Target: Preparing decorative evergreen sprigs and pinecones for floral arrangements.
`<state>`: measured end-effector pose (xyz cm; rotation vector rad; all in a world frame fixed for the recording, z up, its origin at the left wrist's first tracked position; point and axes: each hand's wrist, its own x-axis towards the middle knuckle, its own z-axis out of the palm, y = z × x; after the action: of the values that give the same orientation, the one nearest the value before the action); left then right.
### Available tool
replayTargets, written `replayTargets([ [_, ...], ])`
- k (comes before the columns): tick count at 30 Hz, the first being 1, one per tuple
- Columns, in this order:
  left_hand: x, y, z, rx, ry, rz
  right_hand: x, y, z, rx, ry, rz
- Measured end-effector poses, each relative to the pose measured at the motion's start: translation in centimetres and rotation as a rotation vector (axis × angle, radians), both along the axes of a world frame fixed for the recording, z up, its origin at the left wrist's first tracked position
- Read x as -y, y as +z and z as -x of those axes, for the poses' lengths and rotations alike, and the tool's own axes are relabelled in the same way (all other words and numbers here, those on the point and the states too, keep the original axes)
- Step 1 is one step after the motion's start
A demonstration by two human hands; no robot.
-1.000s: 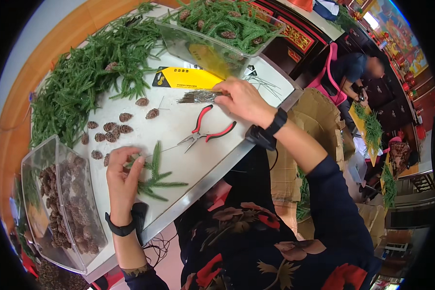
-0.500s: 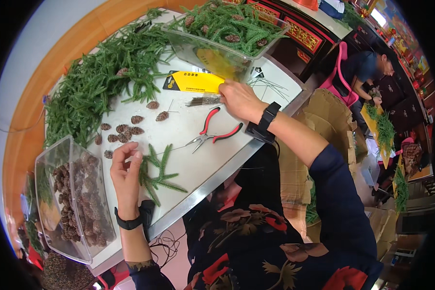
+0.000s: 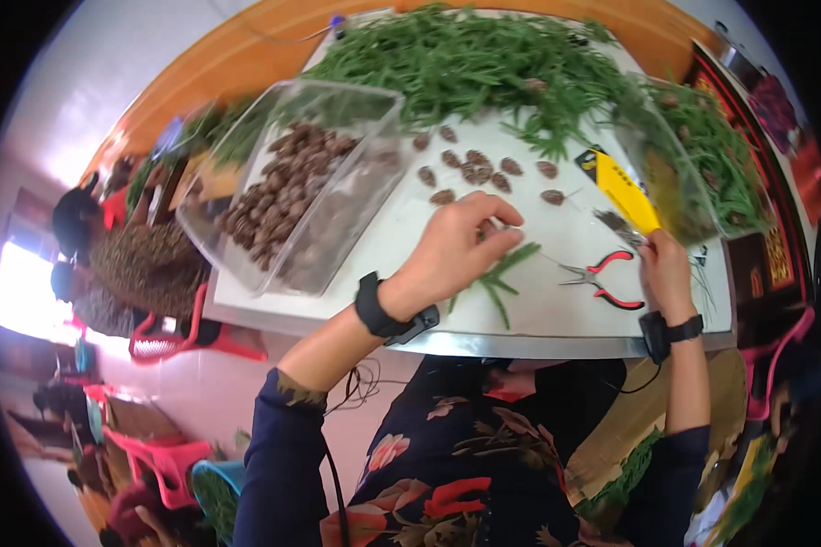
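My left hand [image 3: 456, 244] hovers over a green pine sprig [image 3: 496, 287], its fingers loosely bent and the thumb apart from the index finger, with nothing visible between them. At the right, my right hand [image 3: 670, 278] has its fingers drawn together at the near end of a bundle of thin dark wires [image 3: 618, 224], beside a yellow packaging card [image 3: 626, 193]; its fingertips are partly hidden. Between the hands lie red-and-black handled pliers [image 3: 602, 277], jaws apart. Several loose pine cones [image 3: 476, 171] are scattered beyond my left hand, one with a wire attached.
A clear bin of pine cones [image 3: 287, 191] stands on the left of the white table [image 3: 374, 264]. Green branches [image 3: 465, 64] are heaped along the back. Another clear bin [image 3: 675, 173] with greenery is at the right. Pink chairs [image 3: 160, 460] and people are off to the left.
The view has swung toward the left, so the table things appear farther right. My right hand stays by the wires; my left hand stays near the sprig, now covering part of it.
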<state>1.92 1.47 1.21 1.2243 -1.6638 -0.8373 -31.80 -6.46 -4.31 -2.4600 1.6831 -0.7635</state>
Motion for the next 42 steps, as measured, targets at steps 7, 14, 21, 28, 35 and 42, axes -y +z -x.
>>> replayTargets([
  [7,-2.5,-0.7,-0.8,0.106,-0.028,-0.169,0.7,-0.1,-0.2,0.033,0.024,-0.021],
  [14,-5.4,-0.2,-1.5,0.051,-0.094,-0.236,0.8,-0.2,0.6,-0.009,0.048,-0.034],
  [21,-11.1,3.5,-1.5,0.029,-0.367,-0.175,2.1,-0.9,1.2,-0.073,0.098,-0.072],
  [28,-11.0,2.2,-1.6,0.039,-0.386,-0.123,2.0,-0.2,1.1,-0.089,0.079,-0.183],
  [35,-11.0,1.4,-0.5,0.052,-0.398,-0.129,2.1,-0.1,1.4,-0.120,0.065,-0.190],
  [42,-14.4,4.9,-0.9,-0.245,-1.145,-0.307,1.3,-0.3,0.8,-0.108,0.061,-0.114],
])
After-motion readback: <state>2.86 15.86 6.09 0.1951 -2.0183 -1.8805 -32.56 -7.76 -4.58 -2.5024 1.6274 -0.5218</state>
